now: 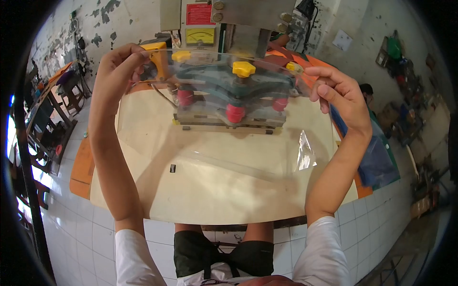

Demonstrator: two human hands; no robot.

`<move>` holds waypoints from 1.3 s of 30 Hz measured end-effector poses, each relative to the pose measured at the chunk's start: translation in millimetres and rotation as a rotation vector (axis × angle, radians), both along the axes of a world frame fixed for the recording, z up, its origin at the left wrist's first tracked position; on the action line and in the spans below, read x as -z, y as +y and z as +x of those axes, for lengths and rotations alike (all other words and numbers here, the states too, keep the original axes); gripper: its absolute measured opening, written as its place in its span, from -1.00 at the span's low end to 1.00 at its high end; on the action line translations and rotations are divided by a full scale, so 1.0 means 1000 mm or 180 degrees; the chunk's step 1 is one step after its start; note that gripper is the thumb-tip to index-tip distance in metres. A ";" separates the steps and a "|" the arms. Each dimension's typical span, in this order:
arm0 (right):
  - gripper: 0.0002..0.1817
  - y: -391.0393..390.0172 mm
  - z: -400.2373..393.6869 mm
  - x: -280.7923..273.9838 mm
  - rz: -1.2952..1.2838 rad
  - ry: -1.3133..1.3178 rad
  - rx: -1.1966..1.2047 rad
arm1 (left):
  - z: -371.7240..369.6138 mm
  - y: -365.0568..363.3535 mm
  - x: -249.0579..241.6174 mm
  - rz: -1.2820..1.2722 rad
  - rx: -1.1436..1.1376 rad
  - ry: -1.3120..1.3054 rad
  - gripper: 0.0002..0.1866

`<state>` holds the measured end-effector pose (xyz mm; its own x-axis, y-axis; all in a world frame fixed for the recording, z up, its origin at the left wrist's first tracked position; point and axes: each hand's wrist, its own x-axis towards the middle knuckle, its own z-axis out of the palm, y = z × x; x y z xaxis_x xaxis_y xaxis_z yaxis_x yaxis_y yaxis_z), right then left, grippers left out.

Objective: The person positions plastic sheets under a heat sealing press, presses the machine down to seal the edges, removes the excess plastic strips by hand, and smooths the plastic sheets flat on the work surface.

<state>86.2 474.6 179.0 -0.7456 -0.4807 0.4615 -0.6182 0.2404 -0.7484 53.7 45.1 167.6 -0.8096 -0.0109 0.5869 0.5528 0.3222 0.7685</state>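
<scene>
A clear plastic sheet (212, 64) hangs between my two hands, raised in front of a press. My left hand (121, 66) pinches its upper left corner. At the other end, my right hand (338, 93) has fingers and thumb closed on the right edge. Through the film I see the press head, with a yellow star knob (244, 69), red insulators (235, 113) and a flat metal bar die (229, 127) low over the table. The sheet's lower edge is hard to make out.
A cream-covered table (214, 200) lies below my arms. On it are a small black block (172, 168) and a shiny plastic scrap (306, 151). A yellow meter (200, 36) sits behind. Blue plastic sheets (377, 157) hang at the right side.
</scene>
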 end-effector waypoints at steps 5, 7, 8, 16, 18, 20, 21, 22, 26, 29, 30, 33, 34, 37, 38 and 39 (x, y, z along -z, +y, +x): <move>-0.59 -0.003 0.005 -0.003 0.0179 0.0056 -0.0037 | -0.003 -0.005 -0.001 -0.0010 0.0013 0.0098 -0.81; -0.60 -0.002 0.005 -0.002 0.0185 0.0085 -0.0026 | -0.004 -0.007 -0.001 -0.0033 0.0007 0.0066 -0.82; -0.60 -0.002 0.004 -0.002 0.0194 0.0116 -0.0019 | -0.005 -0.007 0.000 -0.0053 -0.0003 0.0034 -0.82; -0.61 0.004 0.003 0.001 0.0237 0.0056 0.0355 | 0.003 0.000 0.000 -0.0075 0.0233 0.0211 -0.84; -0.62 0.002 0.002 0.003 0.0259 0.0018 0.0566 | 0.011 0.008 0.001 -0.0130 0.0383 0.0310 -0.85; -0.64 -0.002 0.004 0.003 0.0792 0.0766 0.1350 | 0.028 0.027 0.000 -0.0081 0.0661 0.0459 -0.85; -0.64 -0.010 0.006 0.002 0.0791 0.0767 0.1321 | 0.037 0.032 -0.004 -0.0281 0.0936 0.0407 -0.84; -0.65 -0.024 0.010 0.001 0.0642 0.1158 0.1303 | 0.043 0.042 -0.001 -0.0179 0.0941 0.0528 -0.84; -0.67 -0.080 0.025 0.007 0.0024 0.1482 0.0438 | 0.056 0.060 -0.002 -0.0493 0.1249 0.0177 -0.84; -0.65 -0.110 0.037 0.014 0.0158 0.1468 0.0133 | 0.059 0.070 -0.001 -0.0810 0.1332 -0.0156 -0.84; -0.69 -0.119 0.042 0.018 0.0115 0.1169 0.0202 | 0.058 0.071 0.000 -0.0813 0.1324 -0.0162 -0.84; -0.76 -0.124 0.042 0.021 0.0119 0.0779 0.0218 | 0.053 0.073 0.006 -0.1085 0.1653 -0.0053 -0.86; -0.81 -0.124 0.041 0.021 0.0162 0.0691 0.0178 | 0.054 0.074 0.006 -0.1076 0.1648 -0.0053 -0.86; -0.89 -0.121 0.040 0.020 0.0181 0.0581 0.0429 | 0.055 0.077 0.005 -0.0994 0.1813 -0.0335 -0.86; -0.89 -0.121 0.040 0.019 0.0182 0.0581 0.0432 | 0.055 0.078 0.006 -0.1009 0.1781 -0.0315 -0.86; -0.90 -0.120 0.040 0.019 0.0200 0.0418 0.0432 | 0.054 0.079 0.006 -0.1024 0.1748 -0.0297 -0.86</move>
